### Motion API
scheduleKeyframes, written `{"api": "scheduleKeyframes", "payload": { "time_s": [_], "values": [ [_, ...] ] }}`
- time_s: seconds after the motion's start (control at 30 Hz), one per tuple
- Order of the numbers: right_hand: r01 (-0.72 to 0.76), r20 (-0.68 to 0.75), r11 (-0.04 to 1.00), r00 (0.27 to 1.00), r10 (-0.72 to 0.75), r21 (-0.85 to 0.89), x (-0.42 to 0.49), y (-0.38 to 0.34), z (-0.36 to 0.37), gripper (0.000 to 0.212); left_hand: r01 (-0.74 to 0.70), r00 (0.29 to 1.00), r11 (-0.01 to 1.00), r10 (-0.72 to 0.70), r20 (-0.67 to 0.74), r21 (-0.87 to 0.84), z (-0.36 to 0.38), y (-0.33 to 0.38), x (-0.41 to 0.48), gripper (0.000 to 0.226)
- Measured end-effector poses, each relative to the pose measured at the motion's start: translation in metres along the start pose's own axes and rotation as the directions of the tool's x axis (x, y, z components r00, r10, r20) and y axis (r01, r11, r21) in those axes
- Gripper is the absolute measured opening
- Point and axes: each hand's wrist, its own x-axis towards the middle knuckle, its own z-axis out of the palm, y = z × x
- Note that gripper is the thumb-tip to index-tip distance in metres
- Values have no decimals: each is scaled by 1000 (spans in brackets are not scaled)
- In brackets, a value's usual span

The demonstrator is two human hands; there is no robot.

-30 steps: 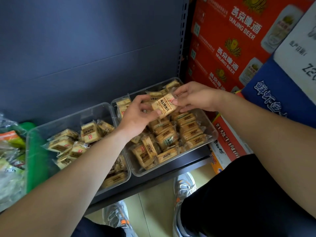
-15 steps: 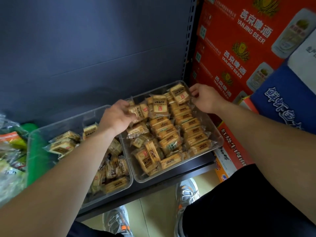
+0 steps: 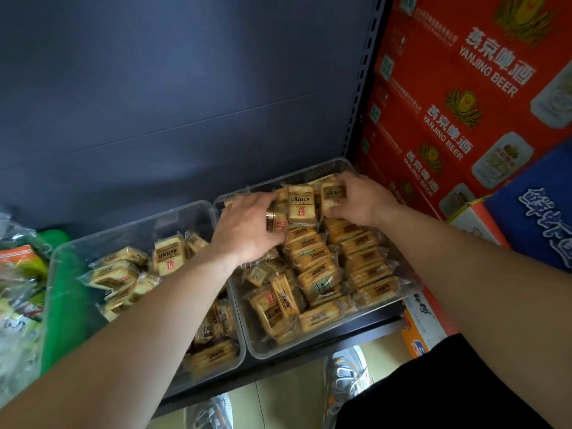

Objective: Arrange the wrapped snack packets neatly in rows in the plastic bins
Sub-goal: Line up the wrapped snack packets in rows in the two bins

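The left hand (image 3: 247, 226) curls thumb and fingers round a small clear-wrapped tan snack packet with a brown band (image 3: 276, 222), clamping it at the hand's two o'clock side. The right hand (image 3: 360, 199) bends its fingers over the top of a second clear-wrapped tan snack packet with dark print (image 3: 332, 193) and pinches it upright. Between the two hands an upright tan packet with a red mark (image 3: 301, 202) stands face-on, just beside both held ones.

All three are at the twelve o'clock end of the right clear plastic bin (image 3: 297, 178). Toward its three o'clock side a row of packets set on edge (image 3: 366, 261) runs front to back, with a middle row (image 3: 311, 255) just beside it. At seven o'clock, loose tilted packets (image 3: 272, 300) lie at odd angles.

At this bin's nine o'clock side, a left clear plastic bin (image 3: 130, 224) stands just beside it, holding jumbled packets (image 3: 168, 257) partly hidden under the left forearm.

Both bins rest on a dark metal shelf (image 3: 365, 328) in front of a blue-grey back panel (image 3: 185, 88). Stacked red cardboard beer cartons (image 3: 464, 97) fill the view's two o'clock, and a blue printed box (image 3: 538, 218) sits at three o'clock. Green and orange bagged goods (image 3: 21, 274) are at nine o'clock. Grey sneakers (image 3: 345, 374) show at six o'clock, below the shelf edge.
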Motion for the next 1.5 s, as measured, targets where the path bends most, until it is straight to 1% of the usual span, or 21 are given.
{"api": "scheduleKeyframes", "payload": {
  "time_s": [0.07,0.1,0.2,0.3,0.33,0.4,0.47,0.5,0.6,0.67,0.73,0.8,0.87,0.93,1.0,1.07,1.13,1.2,1.33,1.4,1.5],
  "values": [
    [-25,-2,999,1000,25,-37,-3,3,-5,69,-48,997,996,43,63,78,6,4,7,90],
    [-26,12,999,1000,26,-48,-4,5,-7,67,-72,994,991,62,94,109,8,6,8,89],
    [3,78,999,997,0,-42,-6,13,-13,56,-139,979,985,121,162,106,13,13,10,73],
    [29,57,1000,998,-29,-10,-5,16,-17,33,-159,977,987,153,148,26,13,14,9,48],
    [34,47,999,998,-34,-6,-5,15,-17,32,-157,978,988,156,140,-7,12,13,9,41],
    [44,40,999,998,-43,-10,-5,11,-16,45,-162,978,985,168,120,-64,8,8,7,32],
    [51,30,999,998,-51,-3,-6,6,-15,54,-173,980,979,182,76,-108,-1,4,4,33],
    [59,11,998,998,-59,7,-5,3,-16,53,-169,984,976,175,32,-137,-9,3,2,34],
    [114,-65,991,992,-109,72,-8,-13,-18,39,-119,986,960,85,-143,-253,-45,-11,-11,32],
    [170,-89,980,983,-161,107,-12,-33,-17,38,-59,981,958,3,-194,-282,-70,-30,-32,26],
    [237,-92,964,969,-228,117,-18,-60,-13,35,56,981,944,-113,-158,-326,-84,-58,-60,20],
    [303,-85,946,952,-294,115,-21,-92,-5,31,204,968,912,-243,-67,-355,-89,-92,-94,21],
    [367,-69,923,930,-361,114,-25,-128,7,28,309,948,899,-318,21,-309,-90,-127,-130,23],
    [431,-40,896,902,-429,108,-31,-160,20,26,353,933,891,-356,44,-285,-92,-155,-159,25],
    [505,22,861,862,-507,69,-39,-188,37,28,404,910,855,-411,51,-324,-94,-177,-186,15],
    [563,106,826,821,-561,11,-44,-209,55,32,424,898,836,-439,37,-348,-93,-201,-199,13],
    [587,188,808,800,-570,-52,-43,-223,73,33,445,892,839,-448,66,-315,-87,-220,-199,18],
    [581,254,808,799,-545,-94,-37,-232,90,38,440,898,860,-430,99,-258,-81,-231,-189,29],
    [565,304,806,810,-502,-176,-16,-246,120,63,376,925,921,-367,102,-96,-72,-250,-166,48],
    [596,312,761,796,-519,-256,-5,-256,134,72,349,935,937,-346,74,-20,-69,-261,-154,52],
    [681,388,647,730,-562,-344,12,-275,155,74,313,946,942,-320,45,118,-62,-275,-133,59]
  ]
}}
